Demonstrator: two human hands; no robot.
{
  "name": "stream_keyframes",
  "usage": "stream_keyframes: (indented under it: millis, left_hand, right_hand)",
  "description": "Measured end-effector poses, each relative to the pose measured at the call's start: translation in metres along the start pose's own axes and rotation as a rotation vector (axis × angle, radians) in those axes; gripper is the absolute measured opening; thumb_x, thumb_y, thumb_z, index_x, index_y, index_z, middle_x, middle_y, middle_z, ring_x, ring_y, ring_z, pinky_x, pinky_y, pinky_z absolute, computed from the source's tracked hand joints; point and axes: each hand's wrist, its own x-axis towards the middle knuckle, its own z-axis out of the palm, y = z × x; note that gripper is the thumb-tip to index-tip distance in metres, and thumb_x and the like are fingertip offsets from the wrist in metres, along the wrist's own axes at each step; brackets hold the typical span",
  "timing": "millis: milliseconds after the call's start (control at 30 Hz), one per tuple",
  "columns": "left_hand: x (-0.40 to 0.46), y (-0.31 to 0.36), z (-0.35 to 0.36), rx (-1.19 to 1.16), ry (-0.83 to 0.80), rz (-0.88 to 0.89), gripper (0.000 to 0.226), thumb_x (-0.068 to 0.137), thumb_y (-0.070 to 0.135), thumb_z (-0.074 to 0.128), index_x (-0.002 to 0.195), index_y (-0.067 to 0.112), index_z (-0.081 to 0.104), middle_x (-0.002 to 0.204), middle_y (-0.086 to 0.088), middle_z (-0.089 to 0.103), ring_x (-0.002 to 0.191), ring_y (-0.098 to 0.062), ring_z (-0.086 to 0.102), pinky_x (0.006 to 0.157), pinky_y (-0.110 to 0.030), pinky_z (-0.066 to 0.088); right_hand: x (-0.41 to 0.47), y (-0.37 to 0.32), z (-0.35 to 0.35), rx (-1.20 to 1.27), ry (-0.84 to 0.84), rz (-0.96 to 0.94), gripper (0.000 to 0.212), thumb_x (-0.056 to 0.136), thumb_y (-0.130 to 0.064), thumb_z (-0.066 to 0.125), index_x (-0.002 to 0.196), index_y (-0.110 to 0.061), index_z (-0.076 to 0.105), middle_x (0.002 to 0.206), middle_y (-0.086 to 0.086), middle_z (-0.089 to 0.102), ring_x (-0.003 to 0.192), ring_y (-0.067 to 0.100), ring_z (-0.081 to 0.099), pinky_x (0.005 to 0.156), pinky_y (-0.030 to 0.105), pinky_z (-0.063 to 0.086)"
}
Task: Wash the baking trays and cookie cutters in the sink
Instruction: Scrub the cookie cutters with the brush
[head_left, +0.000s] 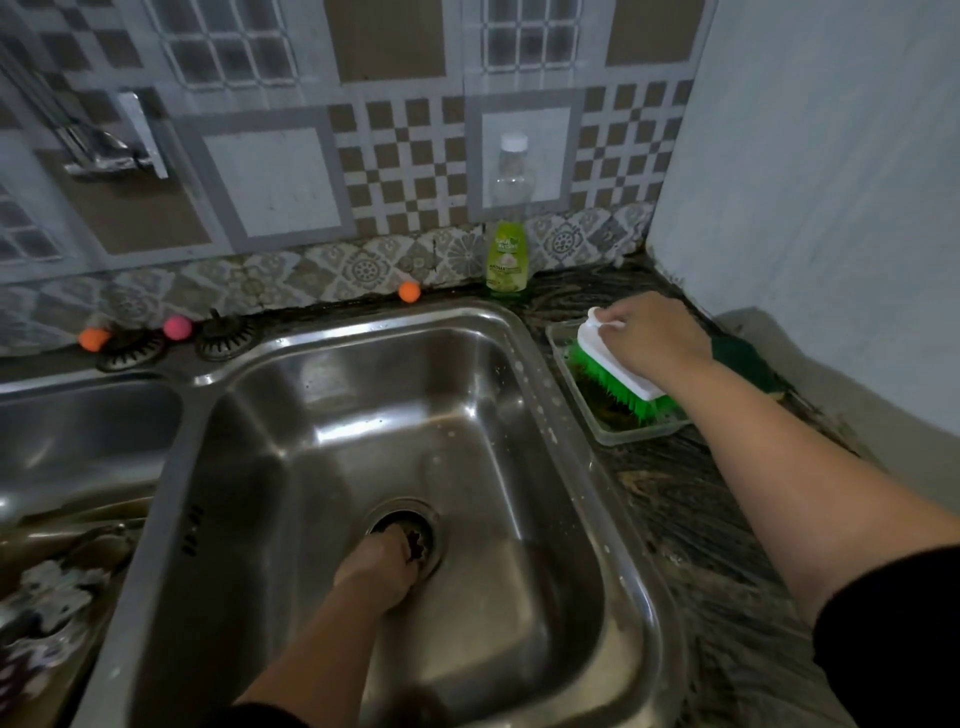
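Patterned tiles are covering the wall behind a dark marbled countertop. At the far left, a second basin is showing, with blurred metal pieces lying at its near edge; whether they are trays or cookie cutters I cannot tell. Two orange balls and a pink ball are sitting along the back edge of the countertop, near two dark drain strainers.

The steel sink is taking up the middle. The left hand is reaching down to the drain at the sink floor, fingers curled into the drain opening; what they are holding, if anything, I cannot tell.

A green dish soap bottle is standing at the back edge, with a clear bottle behind it against the wall.

Right of the sink, a clear plastic container is sitting on the countertop. The right hand is gripping the white back of a green-bristled scrub brush, fingers curled over its top, bristles down inside the container. A green scouring pad is lying just beyond the wrist.
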Motion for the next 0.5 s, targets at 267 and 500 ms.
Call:
stream_keyframes:
  millis: [267,500]
  left_hand:
    - [-0.018,0.014,-0.032,-0.396,0.185,0.001,0.078,0.084,0.032,0.069,0.147,0.013,0.027,0.123,-0.013,0.063,0.113,-0.029,0.06,0.09,-0.03,0.046]
    - [-0.038,0.018,-0.066,-0.715,0.326,0.059,0.039,0.086,0.037,0.066,0.12,0.019,0.065,0.102,0.001,0.072,0.098,-0.015,0.065,0.08,-0.022,0.047]
  right_hand:
    - [-0.036,-0.047,-0.014,0.125,0.056,-0.129,0.029,0.094,-0.033,0.052,0.121,-0.037,0.064,0.131,-0.005,0.06,0.11,0.022,0.058,0.083,0.034,0.047]
    - [-0.099,-0.089,0.042,0.248,-0.125,-0.246,0.026,0.092,-0.035,0.054,0.114,-0.038,0.068,0.122,-0.011,0.065,0.108,0.014,0.061,0.082,0.027,0.046]
